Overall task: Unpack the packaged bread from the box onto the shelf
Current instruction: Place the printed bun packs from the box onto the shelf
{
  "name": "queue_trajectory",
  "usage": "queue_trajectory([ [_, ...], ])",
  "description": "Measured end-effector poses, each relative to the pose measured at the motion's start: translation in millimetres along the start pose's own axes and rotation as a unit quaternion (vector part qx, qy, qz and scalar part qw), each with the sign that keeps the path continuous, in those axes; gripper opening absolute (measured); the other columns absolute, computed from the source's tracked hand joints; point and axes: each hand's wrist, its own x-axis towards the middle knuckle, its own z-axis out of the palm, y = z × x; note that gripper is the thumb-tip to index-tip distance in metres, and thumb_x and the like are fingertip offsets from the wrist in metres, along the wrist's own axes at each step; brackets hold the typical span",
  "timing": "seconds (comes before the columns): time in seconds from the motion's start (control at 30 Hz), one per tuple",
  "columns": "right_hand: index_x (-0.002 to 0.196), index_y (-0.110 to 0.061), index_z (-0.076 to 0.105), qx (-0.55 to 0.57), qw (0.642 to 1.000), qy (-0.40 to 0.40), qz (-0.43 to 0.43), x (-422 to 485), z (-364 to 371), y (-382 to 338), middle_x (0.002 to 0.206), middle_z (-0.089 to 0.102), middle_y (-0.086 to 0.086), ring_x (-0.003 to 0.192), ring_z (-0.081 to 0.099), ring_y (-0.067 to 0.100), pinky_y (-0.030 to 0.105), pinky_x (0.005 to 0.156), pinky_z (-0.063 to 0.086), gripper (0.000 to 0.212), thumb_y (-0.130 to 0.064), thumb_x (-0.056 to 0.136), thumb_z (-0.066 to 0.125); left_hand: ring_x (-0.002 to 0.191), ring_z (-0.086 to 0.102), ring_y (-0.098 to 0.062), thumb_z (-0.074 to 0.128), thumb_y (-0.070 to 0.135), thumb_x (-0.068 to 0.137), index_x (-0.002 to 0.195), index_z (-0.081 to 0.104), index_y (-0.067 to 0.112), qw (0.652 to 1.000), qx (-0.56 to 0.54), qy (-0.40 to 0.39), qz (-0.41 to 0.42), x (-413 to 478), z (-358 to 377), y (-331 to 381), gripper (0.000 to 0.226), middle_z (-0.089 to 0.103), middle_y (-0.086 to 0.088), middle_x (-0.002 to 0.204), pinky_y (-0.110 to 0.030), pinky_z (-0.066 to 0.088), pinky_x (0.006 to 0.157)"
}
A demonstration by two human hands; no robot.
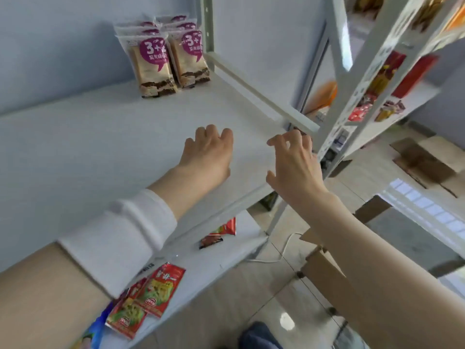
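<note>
Several packs of bread (164,57) with purple labels stand upright in two rows at the back of the white shelf (88,137), against the wall by the shelf post. My left hand (208,152) hovers over the shelf's front part, fingers loosely curled, holding nothing. My right hand (295,162) is beside it at the shelf's front right corner, fingers spread and empty. The cardboard box (324,270) sits low on the floor at the right, partly hidden behind my right forearm.
A lower shelf (216,263) carries red snack packets (161,290) and another red packet (221,233). A white cable (284,250) lies on the tiled floor. Flattened cardboard (425,159) lies at the right. A neighbouring rack (382,79) holds red goods.
</note>
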Motion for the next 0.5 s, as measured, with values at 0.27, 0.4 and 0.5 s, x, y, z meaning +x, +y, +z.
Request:
queue_trajectory([
  [0.27, 0.126, -0.015, 0.042, -0.026, 0.975, -0.042, 0.217, -168, 1, 169, 0.127, 0.038, 0.010, 0.116, 0.037, 0.030, 0.040, 0.088, 0.042, 0.049, -0.019, 0.081, 0.062, 0.119, 0.040, -0.034, 0.056, 0.018, 0.086, 0.122, 0.036, 0.010, 0.985, 0.005, -0.058, 0.165, -36, 64, 208, 0.042, 0.040, -0.017, 0.128, -0.043, 0.043, 0.092],
  [0.4, 0.124, -0.015, 0.043, -0.023, 0.942, -0.108, 0.318, -251, 30, 256, 0.127, 0.039, 0.011, 0.117, 0.039, 0.031, 0.041, 0.090, 0.043, 0.046, -0.016, 0.081, 0.058, 0.119, 0.040, -0.033, 0.061, 0.023, 0.085, 0.124, 0.036, 0.011, 0.961, 0.018, -0.164, 0.223, -49, 129, 306, 0.048, 0.040, -0.015, 0.129, -0.042, 0.041, 0.094],
  [0.5, 0.121, -0.015, 0.043, -0.019, 0.900, -0.179, 0.398, -295, 52, 305, 0.127, 0.038, 0.011, 0.115, 0.038, 0.031, 0.040, 0.087, 0.042, 0.041, -0.018, 0.082, 0.056, 0.120, 0.039, -0.033, 0.061, 0.020, 0.085, 0.125, 0.036, 0.011, 0.941, 0.031, -0.218, 0.257, -53, 174, 362, 0.048, 0.040, -0.016, 0.130, -0.043, 0.040, 0.094],
])
